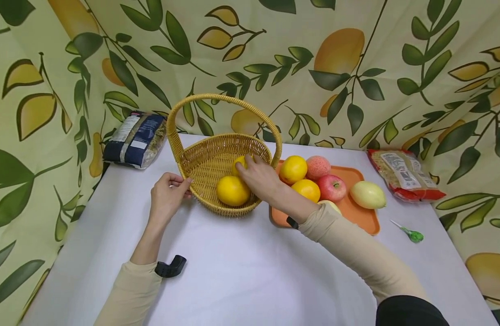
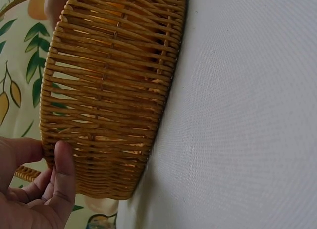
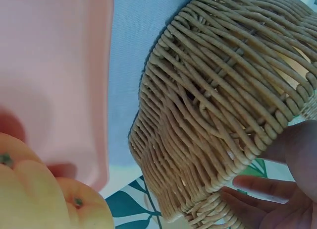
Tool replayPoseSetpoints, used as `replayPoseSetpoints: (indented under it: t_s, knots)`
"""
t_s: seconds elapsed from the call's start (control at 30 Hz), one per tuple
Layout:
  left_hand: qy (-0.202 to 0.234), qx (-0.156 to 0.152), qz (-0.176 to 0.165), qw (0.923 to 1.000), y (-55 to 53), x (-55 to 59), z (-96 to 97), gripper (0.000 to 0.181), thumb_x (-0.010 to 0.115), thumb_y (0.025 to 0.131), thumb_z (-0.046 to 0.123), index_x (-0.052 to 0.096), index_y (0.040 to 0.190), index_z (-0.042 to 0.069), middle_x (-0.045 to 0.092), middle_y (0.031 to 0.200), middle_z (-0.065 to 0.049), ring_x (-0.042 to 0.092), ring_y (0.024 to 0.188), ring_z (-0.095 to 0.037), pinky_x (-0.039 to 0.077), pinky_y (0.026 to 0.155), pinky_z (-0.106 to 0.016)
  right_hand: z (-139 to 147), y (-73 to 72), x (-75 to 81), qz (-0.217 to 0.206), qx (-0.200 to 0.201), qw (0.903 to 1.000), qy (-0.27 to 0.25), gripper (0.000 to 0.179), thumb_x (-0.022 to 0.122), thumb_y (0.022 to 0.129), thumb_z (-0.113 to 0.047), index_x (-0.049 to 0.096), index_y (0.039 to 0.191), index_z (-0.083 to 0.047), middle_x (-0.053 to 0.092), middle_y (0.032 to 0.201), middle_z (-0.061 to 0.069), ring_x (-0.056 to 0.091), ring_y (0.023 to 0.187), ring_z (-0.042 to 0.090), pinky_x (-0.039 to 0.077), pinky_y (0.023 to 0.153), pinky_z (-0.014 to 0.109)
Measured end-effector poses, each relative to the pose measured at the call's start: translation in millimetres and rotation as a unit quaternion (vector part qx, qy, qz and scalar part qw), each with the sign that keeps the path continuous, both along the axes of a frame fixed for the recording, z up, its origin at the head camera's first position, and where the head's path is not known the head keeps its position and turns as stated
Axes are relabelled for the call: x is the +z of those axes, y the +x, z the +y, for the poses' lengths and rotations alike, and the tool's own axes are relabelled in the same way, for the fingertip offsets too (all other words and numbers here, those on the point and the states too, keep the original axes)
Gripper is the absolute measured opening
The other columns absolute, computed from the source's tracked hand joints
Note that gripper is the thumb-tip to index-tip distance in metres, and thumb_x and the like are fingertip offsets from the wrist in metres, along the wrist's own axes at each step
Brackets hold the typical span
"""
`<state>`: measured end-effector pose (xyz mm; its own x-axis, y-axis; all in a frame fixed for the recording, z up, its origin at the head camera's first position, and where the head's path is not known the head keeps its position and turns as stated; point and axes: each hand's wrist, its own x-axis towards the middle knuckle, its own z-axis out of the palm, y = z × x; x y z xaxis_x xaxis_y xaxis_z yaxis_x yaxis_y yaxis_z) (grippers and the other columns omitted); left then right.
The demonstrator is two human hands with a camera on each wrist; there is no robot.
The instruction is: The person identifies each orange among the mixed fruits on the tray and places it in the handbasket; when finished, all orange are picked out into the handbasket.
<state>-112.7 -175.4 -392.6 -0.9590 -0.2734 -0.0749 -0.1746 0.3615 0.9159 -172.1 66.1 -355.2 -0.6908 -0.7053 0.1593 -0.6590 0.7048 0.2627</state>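
The wicker basket (image 1: pixel 201 167) with a tall arched handle stands on the table. My left hand (image 1: pixel 168 194) pinches its rim at the near left; in the left wrist view thumb and fingers meet the woven edge. One orange (image 1: pixel 232 192) lies in the basket. My right hand (image 1: pixel 261 179) reaches over the right rim, its fingers curled on a second orange (image 1: pixel 236 165), which it partly covers. In the right wrist view the basket wall hides that fruit, and only part of the right hand (image 3: pixel 282 199) shows beyond the rim.
Right of the basket, an orange tray (image 1: pixel 357 217) bears two oranges (image 1: pixel 293 169), a pink round fruit (image 1: pixel 318 167), an apple (image 1: pixel 332 188) and pale yellow fruits (image 1: pixel 368 194). A green-wrapped lollipop (image 1: pixel 414 235) lies farther right. Bagged goods stand at back left (image 1: pixel 131 140) and back right (image 1: pixel 408 174).
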Motion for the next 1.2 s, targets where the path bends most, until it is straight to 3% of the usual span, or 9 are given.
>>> replayPoseSetpoints:
  t_s: [0.3,0.53,0.8,1.0,1.07,1.2]
  knots:
    - [0.000,0.003,0.000,1.0000,-0.9,0.9,2.5,0.029,0.064,0.095,0.023,0.055,0.105,-0.004,0.059,0.088,-0.010,0.071,0.065,-0.014,0.061,0.062,-0.028,5.7,7.5,9.3,-0.004,0.003,0.9997,-0.023,0.028,0.055,0.093,0.002,0.060,0.118,-0.009,0.059,0.113,0.017,0.063,0.101,0.032,0.061,0.062,0.034]
    - [-0.003,0.004,0.001,1.0000,-2.3,3.1,3.4,0.031,0.065,0.095,0.024,0.056,0.105,-0.003,0.060,0.088,-0.010,0.069,0.062,-0.010,0.060,0.060,-0.027,23.5,28.8,34.1,0.008,0.028,0.9952,-0.093,0.029,0.058,0.090,-0.004,0.061,0.119,-0.008,0.062,0.123,0.018,0.066,0.101,0.033,0.061,0.065,0.038]
    - [-0.006,0.003,-0.001,1.0000,-1.1,6.6,1.7,0.032,0.065,0.095,0.025,0.055,0.106,-0.003,0.060,0.089,-0.010,0.070,0.064,-0.012,0.060,0.060,-0.026,71.9,43.0,55.7,0.073,0.050,0.9758,-0.200,0.019,0.061,0.087,-0.005,0.068,0.105,-0.005,0.069,0.100,0.011,0.067,0.083,0.027,0.059,0.063,0.037]
    - [-0.007,0.006,-0.006,0.9999,-0.2,5.1,1.2,0.033,0.065,0.094,0.027,0.055,0.106,-0.003,0.060,0.089,-0.010,0.069,0.063,-0.010,0.059,0.060,-0.026,118.2,44.4,52.7,0.066,-0.005,0.9756,-0.209,0.019,0.062,0.086,-0.009,0.069,0.103,-0.003,0.069,0.103,0.014,0.065,0.084,0.031,0.058,0.062,0.041]
    - [-0.009,0.006,-0.007,0.9999,0.0,4.6,1.1,0.033,0.065,0.094,0.026,0.055,0.106,-0.003,0.059,0.089,-0.010,0.070,0.063,-0.010,0.059,0.059,-0.026,130.7,45.3,46.3,0.049,-0.028,0.9790,-0.196,0.024,0.064,0.086,-0.012,0.068,0.107,-0.003,0.067,0.108,0.015,0.064,0.085,0.031,0.057,0.058,0.040]
    - [-0.011,0.006,-0.008,0.9999,0.5,1.7,1.1,0.032,0.064,0.095,0.026,0.055,0.106,-0.003,0.059,0.089,-0.009,0.071,0.064,-0.013,0.058,0.058,-0.025,146.8,47.9,30.5,-0.010,-0.084,0.9870,-0.137,0.038,0.067,0.087,-0.022,0.064,0.121,-0.005,0.062,0.123,0.018,0.063,0.096,0.036,0.058,0.069,0.044]
